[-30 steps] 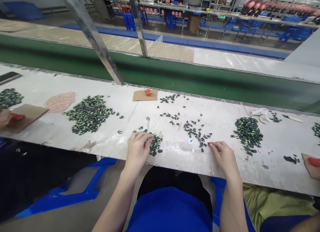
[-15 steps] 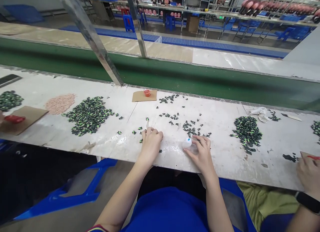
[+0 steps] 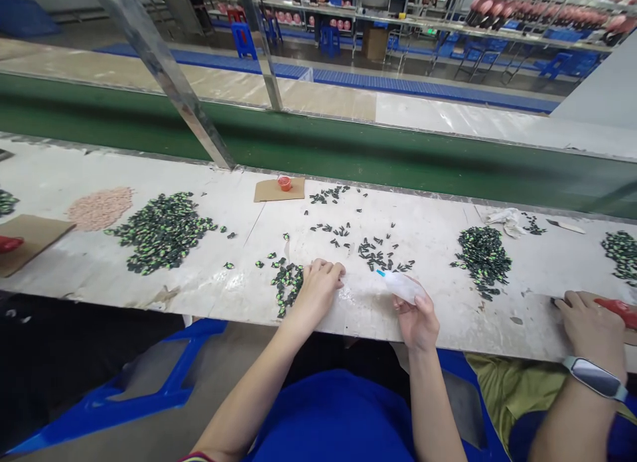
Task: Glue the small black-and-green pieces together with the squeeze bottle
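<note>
Holding the white bottle (image 3: 404, 287): your right hand (image 3: 418, 321) has it tilted over the tabletop (image 3: 428, 230), fingers wrapped about its body; that grip likely leaves the front end clear and in your sight.
Blue tip (image 3: 381, 273): aimed away from you and toward your left, close to the loose dark pieces (image 3: 375, 255); the lean seems chosen to bring the tip between your hands.
Left hand (image 3: 318, 286): your fingers are bent downward, the hand's back hiding what is beneath, so I cannot tell whether they grasp a piece or are released.
Green-marked pieces (image 3: 283, 283): clustered just beside your left hand, probably there for a short reach.
Loose dark pieces: spread thinly ahead of you, perhaps so that single ones are easy to pick out.
Red cup (image 3: 284, 183): standing on a cardboard sheet (image 3: 266, 191) by the tabletop's far edge; the card may guard the surface.
Outer piles: a large dark pile (image 3: 164, 226) and pale pink pieces (image 3: 101, 206) lie to your left, another dark pile (image 3: 482, 256) to your right, kept apart presumably against mixing.
Co-worker's hand (image 3: 590, 322): at far right, beside a red object (image 3: 617, 307).
</note>
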Motion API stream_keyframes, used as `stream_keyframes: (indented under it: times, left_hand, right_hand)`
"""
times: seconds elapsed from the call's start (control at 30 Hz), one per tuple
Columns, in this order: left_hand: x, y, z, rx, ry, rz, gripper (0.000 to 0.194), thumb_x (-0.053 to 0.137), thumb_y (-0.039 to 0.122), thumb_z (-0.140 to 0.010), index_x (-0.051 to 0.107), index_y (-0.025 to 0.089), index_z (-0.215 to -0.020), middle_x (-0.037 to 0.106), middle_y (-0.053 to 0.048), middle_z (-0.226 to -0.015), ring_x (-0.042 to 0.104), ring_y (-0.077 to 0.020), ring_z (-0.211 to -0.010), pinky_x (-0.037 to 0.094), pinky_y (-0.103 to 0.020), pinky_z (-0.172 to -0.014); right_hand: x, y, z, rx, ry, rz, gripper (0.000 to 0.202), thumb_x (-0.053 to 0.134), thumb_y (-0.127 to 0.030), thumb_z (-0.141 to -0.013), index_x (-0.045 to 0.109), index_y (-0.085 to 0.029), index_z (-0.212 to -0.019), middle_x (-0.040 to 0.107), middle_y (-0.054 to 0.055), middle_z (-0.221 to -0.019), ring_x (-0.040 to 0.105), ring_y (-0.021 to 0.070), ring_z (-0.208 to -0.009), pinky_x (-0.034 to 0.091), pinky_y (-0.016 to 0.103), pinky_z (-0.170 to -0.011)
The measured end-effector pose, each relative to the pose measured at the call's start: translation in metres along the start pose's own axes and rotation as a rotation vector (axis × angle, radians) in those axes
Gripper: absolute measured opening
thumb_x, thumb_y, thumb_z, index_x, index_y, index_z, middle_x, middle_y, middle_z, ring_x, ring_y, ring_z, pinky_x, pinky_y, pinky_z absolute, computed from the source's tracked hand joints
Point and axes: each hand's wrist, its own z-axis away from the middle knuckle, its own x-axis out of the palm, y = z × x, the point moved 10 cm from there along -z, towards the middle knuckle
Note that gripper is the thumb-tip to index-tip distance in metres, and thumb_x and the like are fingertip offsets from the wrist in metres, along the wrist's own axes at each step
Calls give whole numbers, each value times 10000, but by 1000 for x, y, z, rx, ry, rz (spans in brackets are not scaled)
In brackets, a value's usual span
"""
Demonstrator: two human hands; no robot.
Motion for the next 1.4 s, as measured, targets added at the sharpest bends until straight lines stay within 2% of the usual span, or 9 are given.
stream_keyframes:
  times: [0.1, 0.2, 0.3, 0.53, 0.8, 0.97, 1.4]
  left_hand:
    - [11, 10, 4, 36, -31, 93, 239, 612, 82, -810, 568, 221, -999, 696, -34, -937, 554, -239, -978, 384, -371, -810]
    - [12, 2, 10, 2, -8, 170, 285, 651, 88, -779, 575, 230, -1014, 710, -26, -965, 585, -238, -1001, 421, -368, -828]
    - [10, -8, 13, -37, 35, 223, 282, 654, 72, -764, 586, 230, -988, 728, -15, -928, 625, -235, -976, 453, -375, -834]
    - [16, -13, 12, -61, 56, 368, 216, 606, 54, -786, 590, 222, -920, 751, -10, -863, 702, -213, -873, 503, -387, -811]
    - [14, -16, 11, -60, 90, 390, 214, 663, 56, -744, 596, 211, -876, 765, -11, -826, 731, -210, -821, 524, -371, -811]
    - [13, -18, 11, -83, 96, 362, 201, 664, 62, -747, 602, 214, -864, 768, -14, -821, 733, -225, -830, 512, -401, -827]
    - [11, -15, 12, -78, 94, 356, 192, 657, 63, -750, 594, 213, -851, 768, -9, -828, 734, -224, -832, 511, -411, -840]
  right_hand:
    - [-6, -3, 0, -15, 64, 4, 323, 517, -489, -778, 631, -197, -859, 588, 28, -662, 478, 137, -506, 409, 295, -489]
    - [-14, -2, 3, -5, 181, 50, 300, 649, -489, -727, 608, -192, -744, 580, 3, -639, 492, 128, -535, 403, 271, -515]
    - [-12, -2, 7, -6, 238, 113, 351, 677, -523, -719, 601, -182, -754, 592, -6, -633, 514, 132, -548, 405, 256, -515]
    - [-6, -9, 19, -66, 320, 381, 345, 675, -507, -711, 571, -179, -682, 582, -18, -580, 518, 134, -539, 422, 241, -510]
    - [4, -10, 20, -111, 257, 544, 356, 645, -501, -730, 520, -194, -601, 512, -42, -483, 457, 113, -461, 379, 223, -453]
    - [9, -10, 18, -113, 226, 576, 367, 631, -512, -742, 507, -195, -604, 516, -39, -486, 462, 110, -458, 378, 216, -449]
    - [10, -14, 18, -143, 214, 633, 399, 606, -522, -762, 454, -203, -577, 421, -65, -467, 389, 91, -445, 330, 210, -441]
